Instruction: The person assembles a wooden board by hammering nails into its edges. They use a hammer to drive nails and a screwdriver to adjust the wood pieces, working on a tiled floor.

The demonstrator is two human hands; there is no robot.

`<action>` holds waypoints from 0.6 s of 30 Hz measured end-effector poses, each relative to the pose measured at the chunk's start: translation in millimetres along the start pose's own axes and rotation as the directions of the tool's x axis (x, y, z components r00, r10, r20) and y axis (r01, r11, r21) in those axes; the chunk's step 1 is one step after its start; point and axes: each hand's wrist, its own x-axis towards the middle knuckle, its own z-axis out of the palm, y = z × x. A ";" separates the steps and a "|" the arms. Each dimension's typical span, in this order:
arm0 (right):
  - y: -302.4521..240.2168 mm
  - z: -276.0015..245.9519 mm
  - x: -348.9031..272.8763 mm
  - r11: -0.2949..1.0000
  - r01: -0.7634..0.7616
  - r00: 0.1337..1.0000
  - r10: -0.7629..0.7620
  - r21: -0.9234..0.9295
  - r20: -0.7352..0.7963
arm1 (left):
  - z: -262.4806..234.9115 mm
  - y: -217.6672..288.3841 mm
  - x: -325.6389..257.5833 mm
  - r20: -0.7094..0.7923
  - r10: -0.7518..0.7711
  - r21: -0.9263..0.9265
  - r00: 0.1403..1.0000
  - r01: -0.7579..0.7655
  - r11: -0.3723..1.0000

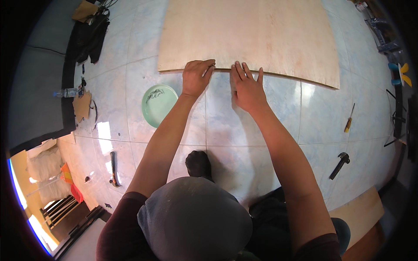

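A large pale wooden board (248, 35) lies on the tiled floor in front of me, its near edge toward me. My left hand (197, 78) is at that edge, left of its middle, with thumb and fingertips pinched together; whatever is between them is too small to make out. Just to the right, my right hand (249, 89) rests its outstretched, slightly spread fingers on the board's edge and holds nothing. Beside my left forearm stands a round light-green dish (160, 114) with several thin dark nail-like pieces in it.
On the left lies a hammer (114, 169); on the right are a screwdriver (349, 122) with a yellow handle and a black hammer (339, 165). A smaller wooden panel (361, 213) is at lower right. A plastic bottle (67, 93) and cardboard (82, 106) lie far left.
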 end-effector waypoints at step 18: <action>3.7 10.4 4.3 0.997 -0.014 0.998 0.018 0.070 -0.055 | 4.1 9.5 -4.9 -0.018 -0.085 -0.024 0.996 0.084 0.996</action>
